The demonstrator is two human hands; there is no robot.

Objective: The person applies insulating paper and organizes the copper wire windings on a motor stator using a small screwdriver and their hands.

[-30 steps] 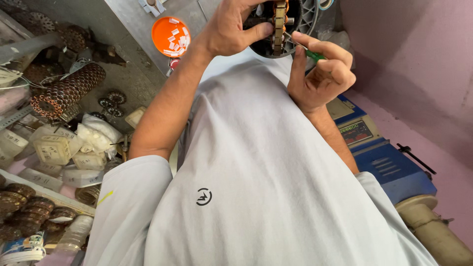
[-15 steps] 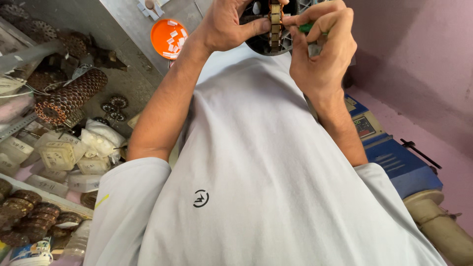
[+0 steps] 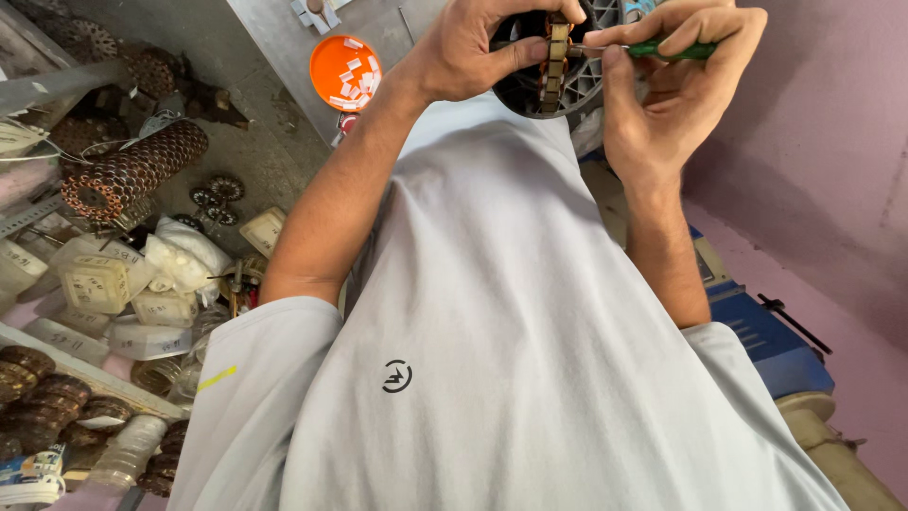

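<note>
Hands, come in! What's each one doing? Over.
Left hand grips round motor part. Right hand holds green-handled tool, tip at part's edge. Nothing blocking.

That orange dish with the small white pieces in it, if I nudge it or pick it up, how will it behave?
The orange dish looks like thin plastic, so probably light and easy to slide on the grey bench. It is shallow and its white pieces lie loose, so a tilt or sharp shove may well scatter them. Being low and flat-bottomed, it seems unlikely to tip.

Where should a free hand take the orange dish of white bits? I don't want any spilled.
Grip the orange dish by its raised rim, at opposite edges, coming from straight above. It lies flat and open-topped on the grey bench, shallow, with loose white pieces inside, so keeping it level probably matters.
</note>
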